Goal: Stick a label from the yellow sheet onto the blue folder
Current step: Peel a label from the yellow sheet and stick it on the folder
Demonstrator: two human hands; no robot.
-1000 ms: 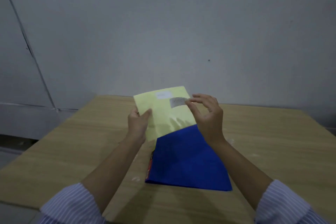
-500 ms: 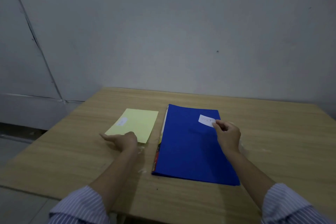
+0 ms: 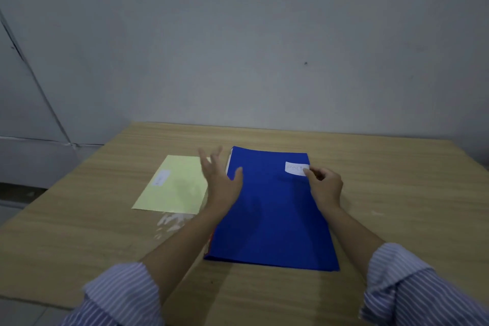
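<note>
The scene is dim and bluish, with flat, even light and only soft shadows on the worktop [image 3: 397, 193]. The left hand [image 3: 219, 182] is smeared by motion blur. Wide-angle distortion bends the edges, and the label [image 3: 296, 168] lettering is perhaps too soft to read.

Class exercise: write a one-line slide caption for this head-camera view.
Right hand presses a white label onto the blue folder; the open left hand hovers beside the yellow sheet.
</note>
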